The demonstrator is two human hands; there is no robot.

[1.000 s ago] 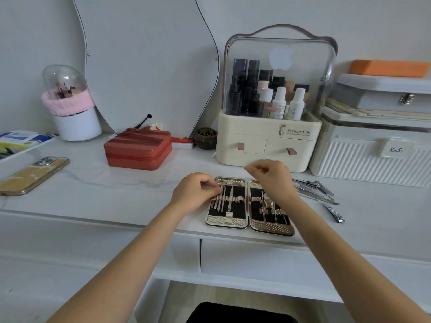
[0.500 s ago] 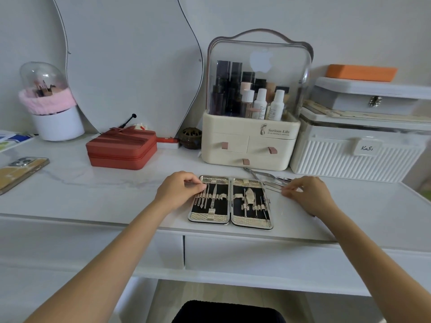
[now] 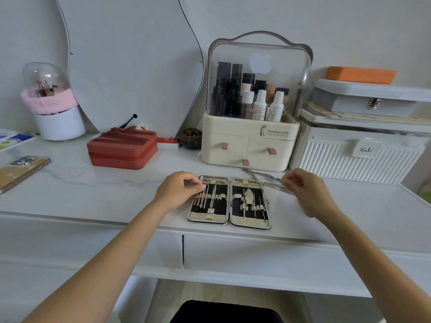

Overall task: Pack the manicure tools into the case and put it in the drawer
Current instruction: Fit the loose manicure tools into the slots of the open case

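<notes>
The manicure case [image 3: 229, 202] is laid open flat on the white dressing table [image 3: 93, 190], close to its front edge, with the hinge running from front to back, so that the long axis of each half points away from the person. In the left half a row of slim tools [image 3: 205, 198] is held under loops, their long axes set along the same front-to-back line; more tools are held in the right half.

The left hand [image 3: 179, 190] is rested on the far left corner of the case, its fingers curled down onto the tops of the tools; whether a tool is actually pinched cannot be told. The right hand [image 3: 305, 192] is held just beside the right edge of the case, fingers bent onto the loose tools [image 3: 268, 179] that lie on the table there, slanted from far left to near right. A firm grip on one of them cannot be confirmed.

Bare tabletop is seen to the left of the case, between it and the phone [image 3: 21, 170]. Behind the case the cosmetic organiser [image 3: 249, 145] stands near, with the red zip box [image 3: 122, 149] further left. Below the front edge, a closed drawer front [image 3: 245, 255] is seen directly under the case.
</notes>
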